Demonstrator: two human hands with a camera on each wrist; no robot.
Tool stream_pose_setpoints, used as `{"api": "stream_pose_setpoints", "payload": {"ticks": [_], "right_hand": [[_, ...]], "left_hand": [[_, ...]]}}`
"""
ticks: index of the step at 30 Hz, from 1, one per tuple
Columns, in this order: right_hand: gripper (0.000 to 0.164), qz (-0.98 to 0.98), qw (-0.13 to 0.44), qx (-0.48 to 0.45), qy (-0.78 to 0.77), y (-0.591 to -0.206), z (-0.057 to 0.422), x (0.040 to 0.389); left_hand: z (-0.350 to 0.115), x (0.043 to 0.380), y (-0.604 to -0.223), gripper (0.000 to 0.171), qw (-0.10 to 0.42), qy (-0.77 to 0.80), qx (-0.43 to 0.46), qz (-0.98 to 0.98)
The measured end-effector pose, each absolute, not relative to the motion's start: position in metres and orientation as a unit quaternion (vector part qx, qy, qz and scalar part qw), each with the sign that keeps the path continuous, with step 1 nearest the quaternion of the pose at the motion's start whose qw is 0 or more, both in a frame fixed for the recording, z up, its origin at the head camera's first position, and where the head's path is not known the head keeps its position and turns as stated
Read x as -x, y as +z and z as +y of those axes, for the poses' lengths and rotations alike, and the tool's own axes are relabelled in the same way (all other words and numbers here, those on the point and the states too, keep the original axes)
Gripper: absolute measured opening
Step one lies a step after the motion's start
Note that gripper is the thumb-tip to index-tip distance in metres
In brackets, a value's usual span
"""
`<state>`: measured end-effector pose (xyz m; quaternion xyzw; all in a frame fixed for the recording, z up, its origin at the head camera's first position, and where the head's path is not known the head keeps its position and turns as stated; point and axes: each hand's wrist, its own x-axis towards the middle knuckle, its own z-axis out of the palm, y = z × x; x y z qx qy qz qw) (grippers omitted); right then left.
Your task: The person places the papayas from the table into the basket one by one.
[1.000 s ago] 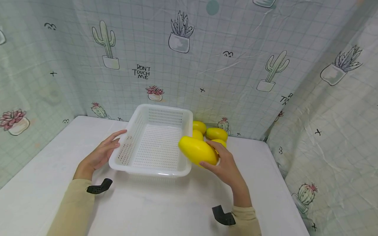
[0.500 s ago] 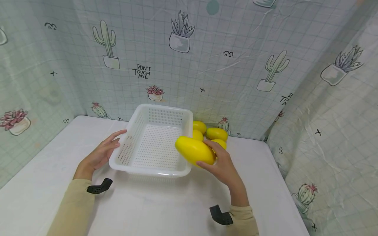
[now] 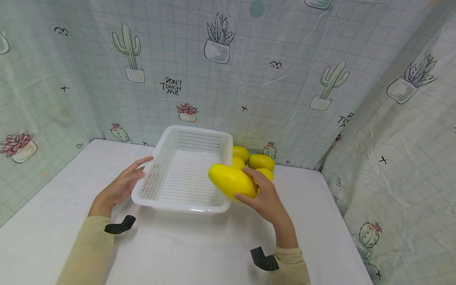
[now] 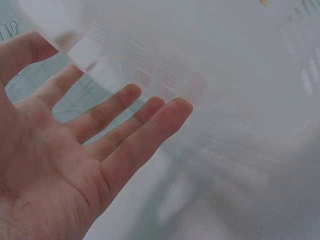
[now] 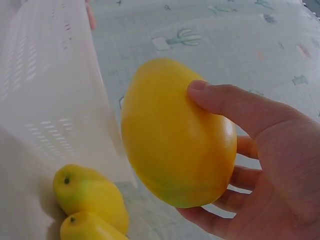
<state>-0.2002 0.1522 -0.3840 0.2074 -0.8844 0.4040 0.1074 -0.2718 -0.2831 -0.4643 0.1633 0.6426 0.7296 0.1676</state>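
A large yellow mango [image 3: 232, 181] is held in my right hand [image 3: 265, 200], tilted over the right rim of a white perforated plastic basket [image 3: 189, 208]. In the right wrist view, my thumb lies across one side of the mango [image 5: 175, 135] and the fingers wrap behind it. My left hand [image 3: 122, 185] touches the basket's left side. Its fingers reach out nearly straight against the basket wall [image 4: 240, 65] in the left wrist view. The basket's visible floor bears nothing.
Several more yellow mangoes [image 3: 261, 161] lie on the white table [image 3: 171, 253] behind and right of the basket, partly hidden by it and by the held mango. A cactus-print curtain [image 3: 246, 87] hangs around the table's back and sides.
My right hand has moved a little left with the mango, bringing it farther over the basket's right rim. My left hand and the basket have stayed in place.
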Motion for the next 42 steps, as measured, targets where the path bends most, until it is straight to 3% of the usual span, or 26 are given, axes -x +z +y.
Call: {"api": "stream_pose_setpoints", "payload": {"ticks": [42], "right_hand": [[0.063, -0.879, 0.095, -0.237, 0.402, -0.378, 0.131, 0.205]], "left_hand": [[-0.283, 0.274, -0.464, 0.052, 0.167, 0.728, -0.154, 0.647]]}}
